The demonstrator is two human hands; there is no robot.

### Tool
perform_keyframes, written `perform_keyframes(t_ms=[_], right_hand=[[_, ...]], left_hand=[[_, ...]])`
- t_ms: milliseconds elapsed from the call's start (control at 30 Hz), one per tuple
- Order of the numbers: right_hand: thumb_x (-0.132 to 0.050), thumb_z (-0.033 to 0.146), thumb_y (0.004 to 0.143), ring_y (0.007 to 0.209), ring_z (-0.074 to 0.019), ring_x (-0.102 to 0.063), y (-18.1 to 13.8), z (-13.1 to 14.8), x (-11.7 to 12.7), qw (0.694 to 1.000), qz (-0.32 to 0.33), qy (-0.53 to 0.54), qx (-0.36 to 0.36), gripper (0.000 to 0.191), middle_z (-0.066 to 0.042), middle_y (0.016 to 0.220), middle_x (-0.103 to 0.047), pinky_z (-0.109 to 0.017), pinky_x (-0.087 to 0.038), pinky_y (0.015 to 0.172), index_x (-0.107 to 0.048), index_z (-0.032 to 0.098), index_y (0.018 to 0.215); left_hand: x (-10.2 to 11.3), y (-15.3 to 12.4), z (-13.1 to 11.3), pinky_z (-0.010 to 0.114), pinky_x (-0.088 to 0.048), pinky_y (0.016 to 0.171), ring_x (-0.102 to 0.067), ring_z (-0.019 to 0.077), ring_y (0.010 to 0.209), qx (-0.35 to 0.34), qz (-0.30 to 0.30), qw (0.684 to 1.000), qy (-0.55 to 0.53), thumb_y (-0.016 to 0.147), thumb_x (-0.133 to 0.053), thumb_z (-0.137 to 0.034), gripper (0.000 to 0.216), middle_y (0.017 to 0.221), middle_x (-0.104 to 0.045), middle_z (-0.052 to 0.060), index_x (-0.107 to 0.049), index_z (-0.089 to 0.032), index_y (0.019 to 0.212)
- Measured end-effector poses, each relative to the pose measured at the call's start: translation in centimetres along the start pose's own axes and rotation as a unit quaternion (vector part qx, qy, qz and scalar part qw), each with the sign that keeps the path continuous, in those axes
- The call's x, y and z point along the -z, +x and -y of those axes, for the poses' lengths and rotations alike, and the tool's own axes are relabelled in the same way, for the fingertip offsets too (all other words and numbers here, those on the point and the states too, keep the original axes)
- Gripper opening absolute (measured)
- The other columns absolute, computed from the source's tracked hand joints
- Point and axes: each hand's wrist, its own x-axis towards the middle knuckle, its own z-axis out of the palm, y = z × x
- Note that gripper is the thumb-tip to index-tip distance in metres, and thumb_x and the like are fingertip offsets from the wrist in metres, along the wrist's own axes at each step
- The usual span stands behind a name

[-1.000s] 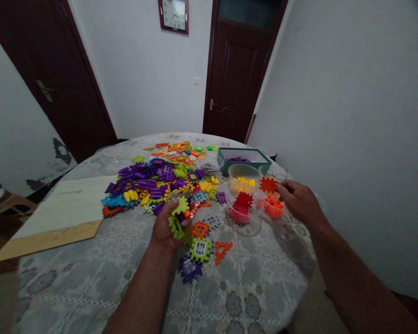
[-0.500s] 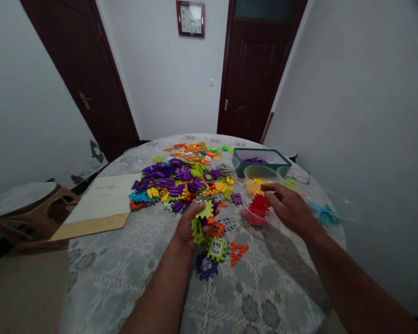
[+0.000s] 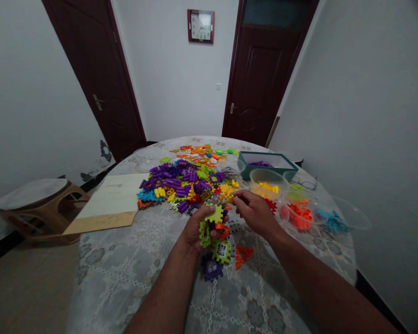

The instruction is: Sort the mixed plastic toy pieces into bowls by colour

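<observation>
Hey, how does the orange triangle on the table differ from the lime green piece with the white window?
The orange triangle has three sides, while the lime green piece is squarish. The triangle's centre is open; the lime green piece's holds a white lattice. The triangle lies apart; the lime green piece crowds against others. Both have notched edges.

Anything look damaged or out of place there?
Yes: dark, ragged patches mar the lower wall beside the left-hand door, like peeling paint. Also, eyeglasses lie behind the orange pieces, seemingly stray there.
</observation>
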Motion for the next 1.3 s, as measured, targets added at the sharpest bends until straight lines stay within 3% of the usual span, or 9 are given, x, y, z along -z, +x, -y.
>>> perform_keyframes(t_ms=[100, 233, 400, 600, 700, 767, 933, 1100, 1300], right_hand=[[-0.057, 0.04, 0.096, 0.064, -0.018, -0.066, -0.4, -0.3, 1.4, 0.999, -0.03, 0.002, -0.018, 0.029, -0.001, 0.074, -0.072, -0.029, -0.051, 0.062, -0.075, 0.02, 0.108], [-0.058, 0.043, 0.094, 0.073, -0.02, -0.069, 0.3, -1.1, 5.4, 0.992, -0.098, -0.077, 0.012, 0.033, -0.005, 0.087, -0.077, -0.031, -0.052, 0.067, -0.078, 0.021, 0.109], [-0.056, 0.039, 0.093, 0.084, -0.024, -0.072, 3.7, -4.5, 10.7, 0.945, -0.21, -0.249, 0.002, 0.036, -0.01, 0.097, -0.08, -0.035, -0.053, 0.079, -0.08, 0.019, 0.11], [-0.056, 0.032, 0.09, 0.096, -0.0294, -0.074, 5.6, -8.5, 13.0, 0.923, -0.229, -0.308, -0.04, 0.04, -0.015, 0.106, -0.08, -0.042, -0.053, 0.092, -0.078, 0.015, 0.119], [-0.052, 0.03, 0.092, 0.103, -0.0286, -0.073, 4.9, -8.4, 12.3, 0.923, -0.233, -0.304, -0.029, 0.041, -0.015, 0.116, -0.079, -0.042, -0.053, 0.097, -0.076, 0.016, 0.122], [-0.051, 0.032, 0.094, 0.097, -0.0262, -0.074, 4.1, -7.3, 11.1, 0.94, -0.213, -0.264, -0.019, 0.039, -0.013, 0.113, -0.079, -0.04, -0.055, 0.092, -0.076, 0.018, 0.12], [-0.055, 0.037, 0.098, 0.08, -0.0213, -0.073, 1.5, -2.7, 6.4, 0.987, -0.071, -0.141, 0.039, 0.034, -0.009, 0.102, -0.079, -0.036, -0.056, 0.078, -0.076, 0.021, 0.12], [-0.056, 0.035, 0.101, 0.091, -0.0202, -0.072, -0.2, 1.2, 1.7, 0.986, 0.016, -0.101, 0.133, 0.029, -0.008, 0.111, -0.077, -0.035, -0.055, 0.085, -0.074, 0.022, 0.12], [-0.06, 0.03, 0.097, 0.095, -0.0222, -0.073, 0.2, 1.8, -1.2, 0.99, 0.044, -0.075, 0.113, 0.022, -0.006, 0.105, -0.079, -0.036, -0.053, 0.088, -0.076, 0.023, 0.111]], left_hand=[[0.1, 0.2, -0.2, 0.017, -0.044, 0.033, -0.067, 0.016, 0.049, -0.024, -0.007, 1.0, -0.016, 0.084, -0.071, -0.018, 0.038, 0.08, -0.078, 0.012, -0.069, -0.011, 0.122], [0.2, 0.3, -0.2, 0.018, -0.045, 0.033, -0.068, 0.0164, 0.05, -0.028, -0.015, 0.999, -0.019, 0.085, -0.07, -0.019, 0.037, 0.083, -0.079, 0.013, -0.069, -0.011, 0.12], [-0.2, 0.1, -0.3, 0.018, -0.043, 0.032, -0.068, 0.0173, 0.052, -0.017, -0.023, 0.999, -0.02, 0.084, -0.07, -0.019, 0.029, 0.083, -0.078, 0.017, -0.07, -0.006, 0.111], [-0.5, 0.0, -0.4, 0.018, -0.041, 0.032, -0.071, 0.019, 0.056, -0.022, -0.04, 0.999, -0.008, 0.088, -0.065, -0.019, 0.026, 0.085, -0.078, 0.018, -0.071, -0.006, 0.11], [-0.4, 0.1, -0.3, 0.018, -0.041, 0.032, -0.071, 0.0192, 0.057, -0.018, -0.04, 0.999, -0.006, 0.089, -0.065, -0.019, 0.026, 0.085, -0.078, 0.019, -0.07, -0.005, 0.11], [-0.3, 0.1, -0.2, 0.018, -0.041, 0.033, -0.07, 0.0182, 0.054, -0.013, -0.036, 0.999, -0.004, 0.089, -0.066, -0.02, 0.028, 0.085, -0.078, 0.018, -0.07, -0.006, 0.112], [0.2, 0.3, 0.0, 0.017, -0.042, 0.034, -0.067, 0.0167, 0.053, 0.02, 0.001, 1.0, -0.006, 0.089, -0.064, -0.023, 0.032, 0.083, -0.078, 0.02, -0.071, -0.004, 0.114], [0.6, 0.3, 0.3, 0.017, -0.041, 0.033, -0.067, 0.0165, 0.053, 0.016, 0.037, 0.999, 0.032, 0.086, -0.067, -0.026, 0.035, 0.083, -0.077, 0.019, -0.071, -0.002, 0.112], [0.3, 0.0, 0.9, 0.017, -0.04, 0.033, -0.067, 0.0172, 0.052, 0.001, 0.062, 0.994, 0.092, 0.079, -0.075, -0.026, 0.04, 0.08, -0.077, 0.014, -0.07, -0.007, 0.114]])
